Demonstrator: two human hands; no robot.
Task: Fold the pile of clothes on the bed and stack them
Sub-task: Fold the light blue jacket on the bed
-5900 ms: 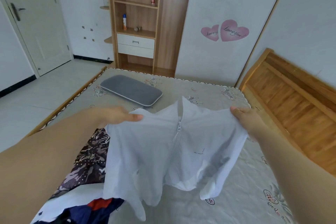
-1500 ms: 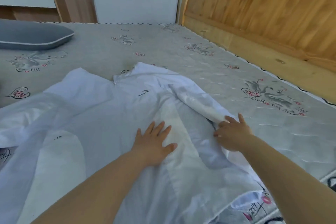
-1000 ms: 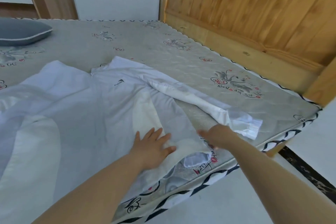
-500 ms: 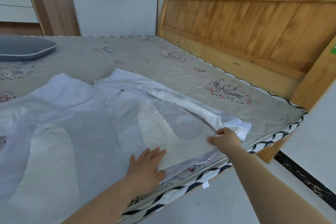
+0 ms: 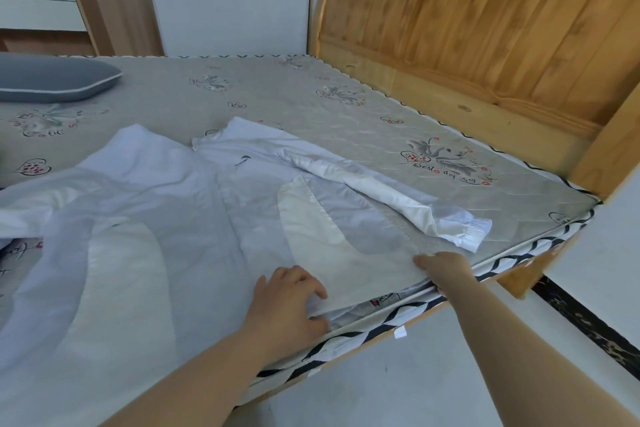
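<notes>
— Two hands at the hem now? Which step is this for you?

— You are spreading the white jacket (image 5: 214, 218) flat on the bed (image 5: 311, 97), near its edge. Your left hand (image 5: 287, 302) pinches the hem with curled fingers; your right hand (image 5: 445, 267) grips the hem corner.

— And next?

— I think you should pull the hem straight, then fold the sleeve (image 5: 381, 198) inward. No stack is visible yet.

— Any containers?

— Only closed drawers (image 5: 38, 0); I cannot see what is inside them.
</notes>
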